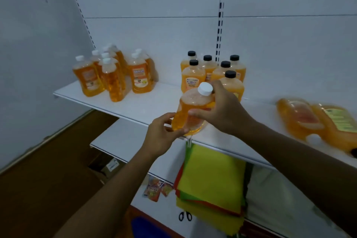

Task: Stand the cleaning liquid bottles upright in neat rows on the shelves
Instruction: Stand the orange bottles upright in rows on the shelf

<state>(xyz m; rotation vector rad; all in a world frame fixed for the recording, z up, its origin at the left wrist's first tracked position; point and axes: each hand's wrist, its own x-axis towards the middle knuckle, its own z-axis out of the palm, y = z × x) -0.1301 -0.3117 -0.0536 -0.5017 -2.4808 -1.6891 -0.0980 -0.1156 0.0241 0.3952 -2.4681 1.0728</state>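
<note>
While both of my hands are up at the near edge of the white metal upper shelf (150, 106), they share one clear plastic bottle of orange cleaning liquid with a white screw cap (190, 111). It tilts, cap up and toward the far right, its base just over the shelf lip; I cannot tell whether the base touches the board. My right hand (222, 108) wraps the bottle's upper body from the right, thumb pressed on the near face and fingers curled round behind, just under the cap. My left hand (161, 134) pinches the lower left corner of the bottle between thumb and curled fingers.

Far left on the same shelf stands a loose cluster of white-capped orange bottles (112, 72), upright but not in straight lines. Behind the held bottle, a tighter group of black-capped orange bottles (212, 71) stands upright against the white back panel (154, 44). On the right, two orange bottles lying on their sides (316, 121) rest touching each other, blurred.

Below, folded yellow, green and red cloths (210, 179) hang by the lower white shelf (119, 141), with black-handled scissors (185, 216) beneath them.
</note>
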